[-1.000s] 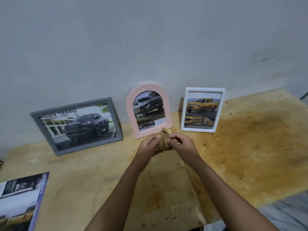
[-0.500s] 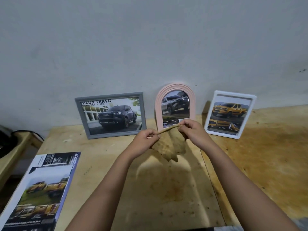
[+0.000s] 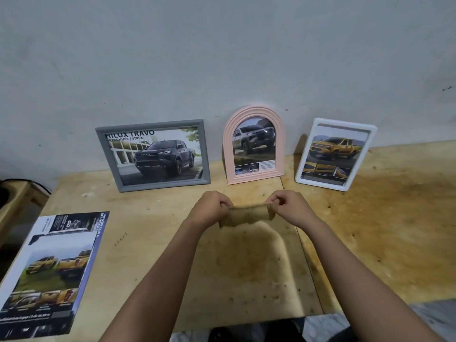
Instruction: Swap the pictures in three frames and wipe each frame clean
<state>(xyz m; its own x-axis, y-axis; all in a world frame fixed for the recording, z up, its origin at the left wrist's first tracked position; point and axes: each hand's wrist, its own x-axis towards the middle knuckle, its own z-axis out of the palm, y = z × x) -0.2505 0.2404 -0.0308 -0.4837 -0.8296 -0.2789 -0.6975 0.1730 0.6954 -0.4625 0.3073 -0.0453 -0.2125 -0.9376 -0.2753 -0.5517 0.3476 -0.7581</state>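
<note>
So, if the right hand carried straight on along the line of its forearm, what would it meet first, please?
Probably the pink arched frame: the right hand, pinching the cloth, points up-left toward its base, though depth is uncertain.

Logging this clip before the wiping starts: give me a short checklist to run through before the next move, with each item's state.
1. Cloth held by both hands, left hand and right hand: ok.
2. Cloth spread out between them: ok.
3. Grey frame, pink frame and white frame standing against the wall: ok.
4. Each frame holds a picture: ok.
5. Frames already wiped: cannot tell.
6. Brochure lies away from the frames: ok.
</note>
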